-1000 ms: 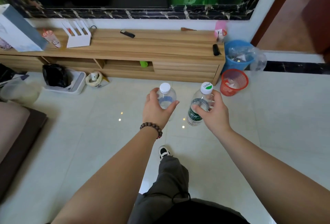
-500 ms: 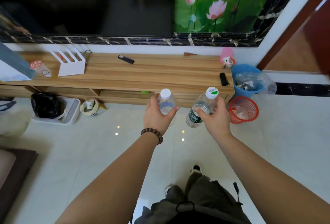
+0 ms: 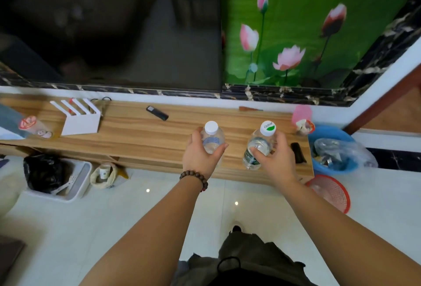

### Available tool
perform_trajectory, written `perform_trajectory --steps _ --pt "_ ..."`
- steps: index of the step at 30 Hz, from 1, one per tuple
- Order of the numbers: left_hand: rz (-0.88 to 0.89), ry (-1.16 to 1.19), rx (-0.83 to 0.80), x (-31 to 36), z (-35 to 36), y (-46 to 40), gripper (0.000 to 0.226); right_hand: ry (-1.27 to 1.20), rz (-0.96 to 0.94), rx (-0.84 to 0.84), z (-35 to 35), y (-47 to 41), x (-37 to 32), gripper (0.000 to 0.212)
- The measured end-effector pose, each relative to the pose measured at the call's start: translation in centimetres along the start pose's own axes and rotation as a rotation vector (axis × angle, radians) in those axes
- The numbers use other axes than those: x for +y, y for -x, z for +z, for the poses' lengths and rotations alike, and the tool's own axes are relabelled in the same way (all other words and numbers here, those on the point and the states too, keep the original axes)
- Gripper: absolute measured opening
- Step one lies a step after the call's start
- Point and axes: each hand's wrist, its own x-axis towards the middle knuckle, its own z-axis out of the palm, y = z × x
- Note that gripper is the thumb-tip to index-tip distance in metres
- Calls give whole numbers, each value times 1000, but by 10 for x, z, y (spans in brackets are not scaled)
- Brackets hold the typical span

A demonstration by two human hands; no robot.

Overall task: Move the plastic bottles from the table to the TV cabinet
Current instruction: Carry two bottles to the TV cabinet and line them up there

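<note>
My left hand (image 3: 200,157) grips a small clear plastic bottle (image 3: 213,138) with a plain white cap and a pale blue label. My right hand (image 3: 276,159) grips a taller clear bottle (image 3: 258,146) with a dark green label and a white cap bearing a green mark. Both bottles are held upright above the front part of the wooden TV cabinet (image 3: 136,135), side by side and apart. Whether either bottle touches the cabinet top is unclear.
On the cabinet lie a black remote (image 3: 157,113), a white slotted rack (image 3: 78,117), a capped cup (image 3: 34,126), a pink cup (image 3: 303,120) and a black object (image 3: 298,152). A blue bin (image 3: 333,149) and red basket (image 3: 330,192) stand at right. The TV (image 3: 109,28) hangs behind.
I have walked up to the cabinet. Both hands have carried the bottles forward, from over the floor to over the cabinet top.
</note>
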Motion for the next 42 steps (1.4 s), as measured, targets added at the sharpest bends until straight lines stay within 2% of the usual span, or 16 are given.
perform_trajectory --steps 7,12,17,22,26,31,36,39,42 --pt "-6 -2 0 11 16 -77 81 7 30 -32 12 -83 -14 62" --pt "-3 -8 -22 -9 37 -127 81 27 66 -18 37 -124 9 65" --pt "21 8 -88 -58 90 -181 80 24 75 13 90 -171 66 62" --pt "79 14 -108 -129 156 -245 77 25 -5 19 153 -231 138 60" --pt "84 5 -109 -186 201 -298 87 37 -76 24 196 -281 192 67" --pt "175 1 -85 -232 242 -345 91 50 -167 -9 237 -335 236 67" --pt "247 79 24 -257 266 -365 80 30 -233 -12 265 -351 269 69" --pt "254 130 -20 -265 277 -370 97 8 -282 49 278 -352 276 73" --pt "181 200 -97 -281 293 -366 118 -68 -248 56 281 -352 290 98"
